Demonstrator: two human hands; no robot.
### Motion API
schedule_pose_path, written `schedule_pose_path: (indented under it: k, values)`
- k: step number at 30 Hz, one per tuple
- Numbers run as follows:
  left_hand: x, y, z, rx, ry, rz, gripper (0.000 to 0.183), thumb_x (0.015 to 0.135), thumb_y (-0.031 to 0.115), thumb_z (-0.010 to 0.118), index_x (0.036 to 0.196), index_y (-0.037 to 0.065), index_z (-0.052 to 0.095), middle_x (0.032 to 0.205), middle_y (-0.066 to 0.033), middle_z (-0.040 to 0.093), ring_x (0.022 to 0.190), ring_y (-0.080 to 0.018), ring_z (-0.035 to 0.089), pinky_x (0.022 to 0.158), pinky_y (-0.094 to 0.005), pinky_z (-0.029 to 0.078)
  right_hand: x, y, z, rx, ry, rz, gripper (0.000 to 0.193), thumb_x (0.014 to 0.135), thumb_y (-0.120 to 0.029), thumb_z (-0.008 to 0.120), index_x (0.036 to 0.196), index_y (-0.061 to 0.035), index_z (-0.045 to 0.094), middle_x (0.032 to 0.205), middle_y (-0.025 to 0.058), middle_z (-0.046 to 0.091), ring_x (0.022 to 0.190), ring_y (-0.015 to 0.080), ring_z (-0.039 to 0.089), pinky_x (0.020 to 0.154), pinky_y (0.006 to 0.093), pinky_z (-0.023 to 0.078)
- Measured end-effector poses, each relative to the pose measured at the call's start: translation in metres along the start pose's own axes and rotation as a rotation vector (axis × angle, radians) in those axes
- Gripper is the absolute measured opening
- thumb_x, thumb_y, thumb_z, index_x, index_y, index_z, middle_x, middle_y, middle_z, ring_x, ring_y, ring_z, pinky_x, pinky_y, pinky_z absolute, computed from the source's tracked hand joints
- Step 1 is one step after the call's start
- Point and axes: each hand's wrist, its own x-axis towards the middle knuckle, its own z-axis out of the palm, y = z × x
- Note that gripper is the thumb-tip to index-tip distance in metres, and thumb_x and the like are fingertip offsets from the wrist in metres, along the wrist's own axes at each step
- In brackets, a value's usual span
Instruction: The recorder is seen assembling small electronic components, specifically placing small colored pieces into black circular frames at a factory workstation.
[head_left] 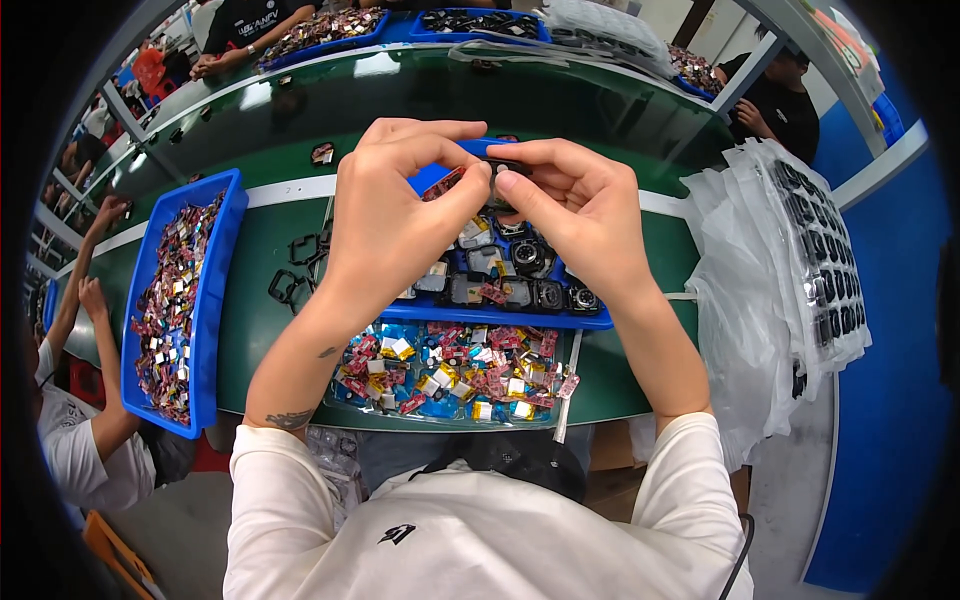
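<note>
Both hands meet above a blue tray, pinching a small black casing between them. My left hand holds it with thumb and index finger, the other fingers raised. The thumb and index finger of my right hand press on its other side. Fingers hide most of the casing. A red circuit board shows beside my left thumb; I cannot tell whether it is attached. Several black casings with round, dial-like parts lie in the tray below.
Nearer me lies a clear plastic tray of small red boards and silver-yellow cells. A blue bin of similar parts stands left, beside loose black frames. Plastic-wrapped trays of black parts are stacked right. Beyond runs a green belt; co-workers sit around.
</note>
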Motion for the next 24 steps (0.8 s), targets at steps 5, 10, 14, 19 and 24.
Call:
schedule_pose_path:
  k: [5,10,14,19,24]
  values:
    - [-0.002,0.003,0.004,-0.022,0.031,0.037,0.009,0.072,0.009,0.069,0.078,0.002,0.070,0.097,-0.0131,0.068,0.095,-0.0239,0.059,0.080,-0.0340,0.048,0.000,0.002,-0.001,-0.032,0.075,-0.065,0.017,0.084,-0.001,0.061,0.101,0.0035,0.063,0.088,0.0101,0.067,0.081,0.0119,0.065,0.070,0.0230,0.054]
    - [0.000,0.002,0.005,-0.129,0.062,0.072,0.013,0.073,0.010,0.070,0.084,0.002,0.071,0.091,-0.0132,0.068,0.086,-0.0223,0.062,0.075,-0.0320,0.049,0.007,0.000,-0.008,0.058,0.161,-0.034,0.016,0.083,-0.002,0.063,0.098,0.0035,0.064,0.084,0.0097,0.067,0.076,0.0108,0.064,0.067,0.0246,0.056]
    - [0.001,0.012,-0.003,-0.144,0.011,-0.104,0.012,0.074,0.011,0.071,0.081,0.001,0.070,0.082,-0.0091,0.068,0.075,-0.0156,0.063,0.066,-0.0256,0.048,0.008,0.000,-0.014,0.104,0.157,-0.020,0.018,0.081,-0.005,0.066,0.096,0.0039,0.063,0.085,0.0090,0.066,0.077,0.0103,0.063,0.066,0.0241,0.055]
    - [0.002,0.009,-0.007,-0.149,-0.118,-0.179,0.014,0.077,0.012,0.071,0.082,-0.001,0.068,0.079,-0.0054,0.067,0.068,-0.0096,0.061,0.060,-0.0211,0.046,0.009,0.005,-0.015,0.071,0.162,-0.048,0.018,0.080,-0.005,0.068,0.094,0.0038,0.063,0.085,0.0084,0.066,0.077,0.0097,0.063,0.066,0.0216,0.053]
    - [0.002,0.005,-0.009,-0.776,-0.271,-0.437,0.018,0.082,0.013,0.069,0.091,-0.002,0.066,0.082,-0.0070,0.067,0.074,-0.0092,0.062,0.066,-0.0200,0.048,0.005,0.004,-0.005,-0.136,0.253,-0.175,0.016,0.078,-0.004,0.068,0.092,0.0030,0.064,0.082,0.0073,0.066,0.073,0.0087,0.063,0.067,0.0213,0.052]
